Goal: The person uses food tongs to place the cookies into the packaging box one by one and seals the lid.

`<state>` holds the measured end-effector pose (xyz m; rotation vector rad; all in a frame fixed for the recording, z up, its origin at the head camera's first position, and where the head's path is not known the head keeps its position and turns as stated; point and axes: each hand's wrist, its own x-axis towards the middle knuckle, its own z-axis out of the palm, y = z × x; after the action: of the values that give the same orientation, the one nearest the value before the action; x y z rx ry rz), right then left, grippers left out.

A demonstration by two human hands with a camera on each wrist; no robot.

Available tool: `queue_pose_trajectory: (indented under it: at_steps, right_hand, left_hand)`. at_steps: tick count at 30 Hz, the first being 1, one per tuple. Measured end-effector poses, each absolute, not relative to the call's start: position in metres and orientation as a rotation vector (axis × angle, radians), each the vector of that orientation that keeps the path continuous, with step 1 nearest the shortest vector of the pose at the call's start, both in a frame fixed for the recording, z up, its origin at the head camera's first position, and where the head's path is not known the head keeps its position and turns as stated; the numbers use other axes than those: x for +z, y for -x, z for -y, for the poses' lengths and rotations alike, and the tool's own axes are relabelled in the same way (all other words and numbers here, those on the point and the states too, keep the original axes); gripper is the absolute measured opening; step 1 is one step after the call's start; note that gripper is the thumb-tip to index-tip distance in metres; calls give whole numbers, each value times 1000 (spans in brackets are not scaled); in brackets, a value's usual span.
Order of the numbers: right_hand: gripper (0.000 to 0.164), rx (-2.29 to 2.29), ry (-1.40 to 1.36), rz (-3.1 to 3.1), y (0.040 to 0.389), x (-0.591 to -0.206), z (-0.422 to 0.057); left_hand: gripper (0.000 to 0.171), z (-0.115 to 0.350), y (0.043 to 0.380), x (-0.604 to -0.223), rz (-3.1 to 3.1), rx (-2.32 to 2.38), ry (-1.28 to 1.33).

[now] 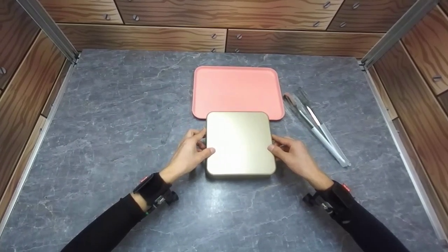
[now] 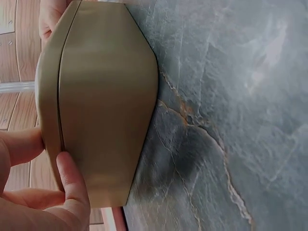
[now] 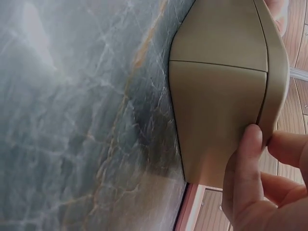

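Note:
A square gold tin [image 1: 239,143] with rounded corners stands on the grey marbled table, its lid on and a thin seam running below the lid's edge. My left hand [image 1: 189,148] grips the lid's left side, thumb on the top edge. In the left wrist view, a fingertip [image 2: 70,166] lies right at the seam of the tin [image 2: 103,96]. On the opposite side my right hand [image 1: 294,155] pinches the lid's edge in the same manner. The right wrist view shows a finger [image 3: 250,149] against the tin's side wall [image 3: 216,106], close under the lid.
Directly behind the tin lies a pink tray [image 1: 238,89], its front edge overlapped by the tin in the head view. Right of it rest metal tongs [image 1: 323,136] with pale handles, lying diagonally. Wood-patterned panels [image 1: 147,36] border the table [image 1: 122,105] at the back and sides.

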<state>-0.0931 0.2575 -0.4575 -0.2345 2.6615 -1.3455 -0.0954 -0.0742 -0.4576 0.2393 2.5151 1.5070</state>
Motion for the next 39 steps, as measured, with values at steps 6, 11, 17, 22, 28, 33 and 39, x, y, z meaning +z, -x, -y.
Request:
queue_pose_trajectory:
  at_steps: [6,11,17,22,28,33,39]
  right_hand:
    - [64,-968,468,-2992,110,-446,-259]
    - [85,-586,715,-3110,134,-450,-236]
    - [95,-506,699,-2986,149,-465,-217]
    - [99,-540,679,-2944,148,-469,-213]
    - [99,-552,674,-2955,151,-467,-215]
    - [100,-559,680,-2947,154,-468,-216]
    - [97,-570,694,-2979,154,-474,-218]
  left_hand:
    - [95,56,118,-451,-2727,1338,-457]
    - [95,35,144,-457,-2946,784,-715]
    - [95,34,158,-471,-2895,607,-813]
    - [94,40,159,-476,-2857,649,-878]
    - [93,36,161,-473,-2865,648,-883]
    - [92,34,163,-472,-2878,587,-862]
    - [92,30,162,-476,-2881,584,-866]
